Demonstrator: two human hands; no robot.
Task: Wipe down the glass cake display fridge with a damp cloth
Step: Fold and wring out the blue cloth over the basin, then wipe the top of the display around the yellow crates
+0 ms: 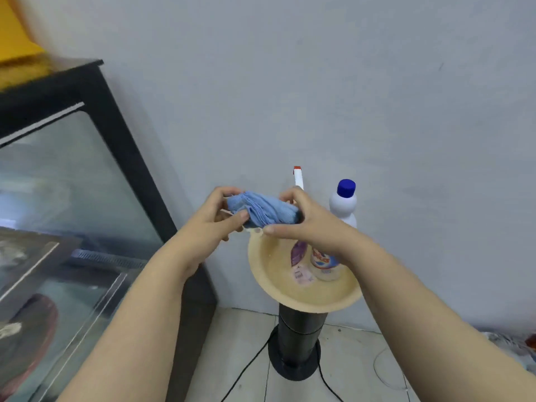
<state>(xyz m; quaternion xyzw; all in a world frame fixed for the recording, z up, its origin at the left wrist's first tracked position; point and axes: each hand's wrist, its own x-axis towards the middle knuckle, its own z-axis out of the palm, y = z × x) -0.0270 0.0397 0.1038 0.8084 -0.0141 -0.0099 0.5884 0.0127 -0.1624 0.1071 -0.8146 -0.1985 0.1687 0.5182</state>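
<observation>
- Both hands raised over a cream basin (319,304), gripping one bunched blue cloth (265,211) between them; cloth held above the basin's far-left rim, not touching it
- Left hand (216,219) closed on the cloth's left end, thumb across the front folds, fingers curled behind
- Right hand (307,223) clamped on the right end, thumb stretched along the underside, fingers wrapped over the top
- Basin perched on a black cylindrical stand (298,340); black cable (246,369) trailing over the tiled floor beside the stand's base
- Inside the basin, a white bottle with a blue cap (345,201) upright at the right, partly hidden by the right wrist; beside it a spray bottle (298,178) with white nozzle and red tip, its body mostly covered by the right hand
- Glass cake display fridge (75,181) at the left, black-framed, glass slanting; near the stand but apart from it; blurred shapes behind the glass, too unclear to name
- Yellow object (17,33) resting on the fridge's top
- Plain grey wall behind everything
</observation>
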